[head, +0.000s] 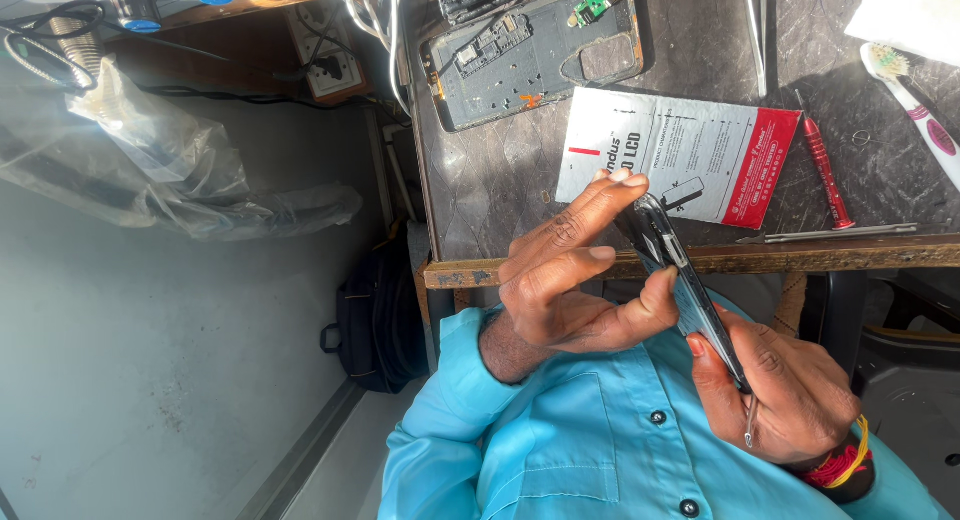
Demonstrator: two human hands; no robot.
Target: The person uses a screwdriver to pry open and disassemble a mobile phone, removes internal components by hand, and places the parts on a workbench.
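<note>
— What are the two hands doing?

— Both are closed on one thing: a thin dark phone screen panel (685, 285), seen almost edge-on and slanting from upper left to lower right, held in the air just in front of the table's edge, above the person's light blue shirt (560, 450).

— How does each hand grip it?

— The left hand (570, 280) pinches the upper end: the thumb presses one face, and the long fingers (590, 215) stretch over the top edge. The right hand (790, 390) wraps the lower end from below, thumb on the panel. A thin metal tool (748, 425) hangs from that fist; I cannot tell how it is held. There are red and yellow threads at the right wrist.

— And around them?

— Just beyond the fingers a white and red printed box (700, 145) lies flat on the dark table (490, 180). To its right is a red screwdriver (825, 170), further right a toothbrush (915, 105). Farther back lies an opened phone (535, 50) with its circuit boards bare. Left of the table, crumpled clear plastic (170, 170), a wall socket (325, 65) and, on the floor below, a black bag (375, 315).
</note>
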